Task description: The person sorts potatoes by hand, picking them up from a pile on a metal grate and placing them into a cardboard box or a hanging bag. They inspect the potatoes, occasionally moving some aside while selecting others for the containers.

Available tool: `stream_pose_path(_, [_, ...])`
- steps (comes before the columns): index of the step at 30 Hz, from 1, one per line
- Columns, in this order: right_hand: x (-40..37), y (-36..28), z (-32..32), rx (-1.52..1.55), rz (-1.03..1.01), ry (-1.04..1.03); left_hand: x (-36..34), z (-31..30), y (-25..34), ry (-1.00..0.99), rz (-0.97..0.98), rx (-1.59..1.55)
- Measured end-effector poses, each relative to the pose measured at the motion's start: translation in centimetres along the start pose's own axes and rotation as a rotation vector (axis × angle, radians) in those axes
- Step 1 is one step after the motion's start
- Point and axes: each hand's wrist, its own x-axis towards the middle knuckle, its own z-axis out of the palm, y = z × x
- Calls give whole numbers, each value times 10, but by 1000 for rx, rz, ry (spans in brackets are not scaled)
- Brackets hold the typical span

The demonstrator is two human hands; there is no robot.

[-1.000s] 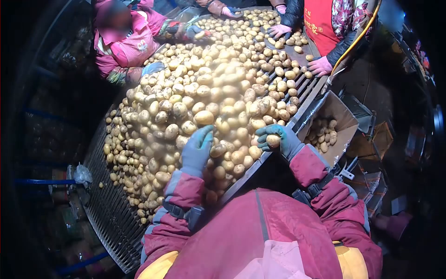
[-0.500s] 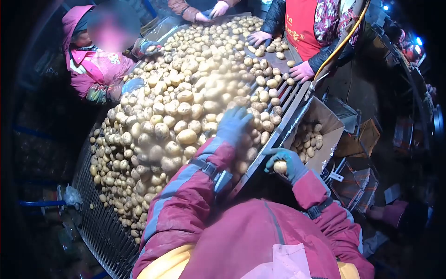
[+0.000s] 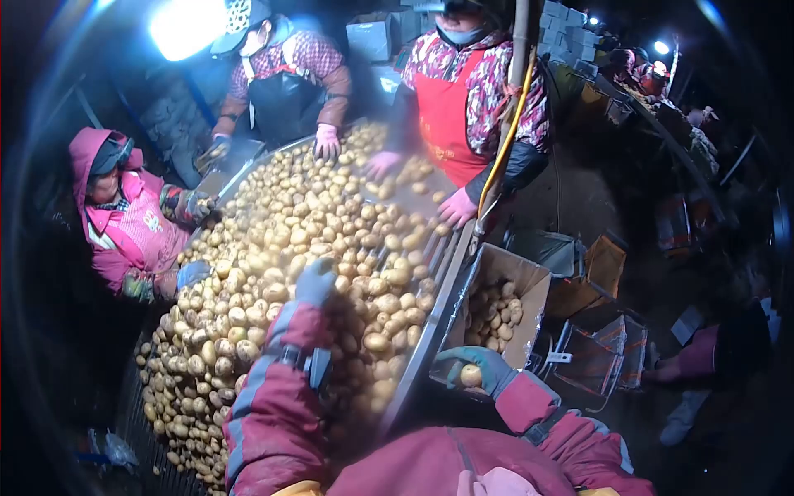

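The gloved fingers of the right hand (image 3: 480, 369), in teal and grey, are curling around a pale yellow, round potato (image 3: 471, 376), gripping it just outside the table edge and near an open cardboard box (image 3: 531, 299). The left hand (image 3: 316, 281), in a blue-grey glove, is reaching over a large heap of pale, soil-marked potatoes (image 3: 236, 318); its fingers are blurring into the view, so whether they are open, closed or gripping cannot be told. The heap is covering much of a dark slatted table with a metal rim (image 3: 424, 337). Beyond that rim, on the right, the cardboard box is holding more potatoes (image 3: 495, 314). Across the table, a person in a pink hooded jacket (image 3: 136, 219) is standing at the left, resting a blue-gloved hand (image 3: 193, 274) against the heap. At the far end, a person in a checked top and dark apron (image 3: 285, 95) is placing one pink-gloved hand (image 3: 327, 142) at the potatoes. To the right, a person in a red apron (image 3: 447, 120) is leaning in beside an upright pole (image 3: 514, 78), along which a yellow cable (image 3: 502, 157) is running.
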Motion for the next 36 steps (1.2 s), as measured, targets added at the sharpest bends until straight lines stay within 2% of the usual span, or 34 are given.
stream_pose_path(3, [21, 7, 1, 266, 16, -89, -70, 18, 92, -250, -118, -721])
stream_pose_path(5, [29, -13, 16, 439, -115, -165, -133, 29, 170, -362, -144, -826])
stream_pose_path(7, [55, -14, 18, 712, 232, -118, -174, 51, 195, -450, -251, -995])
stream_pose_path(8, [57, -29, 32, 773, 284, -81, -190, 58, 196, -425, -225, -989])
stream_pose_path(9, [60, -20, 34, 867, 312, -128, -203, 62, 197, -401, -204, -983])
stream_pose_path(11, [77, 42, 38, 877, 308, -232, -218, 56, 206, -408, -275, -947])
stream_pose_path(13, [53, 9, 45, 682, 252, -273, -232, 52, 195, -417, -330, -916])
stream_pose_path(15, [35, -14, 54, 548, 187, -278, -244, 49, 212, -448, -441, -907])
stream_pose_path(16, [45, 7, 51, 490, 213, -296, -247, 51, 213, -445, -493, -924])
stream_pose_path(17, [49, 27, 49, 579, 351, -275, -250, 52, 215, -442, -543, -941])
stream_pose_path(18, [50, 30, 49, 671, 488, -237, -252, 53, 217, -424, -521, -917])
stream_pose_path(21, [20, -11, 52, 946, 383, -364, -262, 55, 235, -356, -513, -886])
stream_pose_path(22, [26, 12, 56, 960, 336, -297, -261, 62, 222, -344, -449, -902])
stream_pose_path(23, [29, 35, 57, 834, 189, -244, -262, 68, 208, -330, -392, -915])
stream_pose_path(25, [37, 55, 45, 654, 207, -190, -262, 75, 207, -264, -297, -845])
stream_pose_path(26, [28, 38, 41, 671, 308, -186, -261, 77, 202, -217, -194, -800])
stream_pose_path(27, [20, 16, 34, 687, 413, -186, -259, 70, 210, -175, -249, -700])
stream_pose_path(28, [22, 15, 28, 766, 329, -214, -256, 66, 211, -129, -228, -768])
stream_pose_path(29, [20, 16, 22, 845, 241, -232, -253, 64, 190, -130, -209, -745])
stream_pose_path(31, [-3, -23, 6, 696, 200, -155, -259, 60, 174, -285, -257, -803])
stream_pose_path(32, [0, -3, -13, 710, 220, -309, -266, 61, 171, -386, -254, -723])
stream_pose_path(33, [-1, 6, -14, 748, 204, -307, -274, 62, 173, -466, -291, -673])
stream_pose_path(35, [-1, 19, -17, 821, 168, -303, -278, 64, 181, -458, -373, -584])
stream_pose_path(36, [-3, 26, -18, 868, 240, -271, -276, 68, 186, -435, -337, -578])
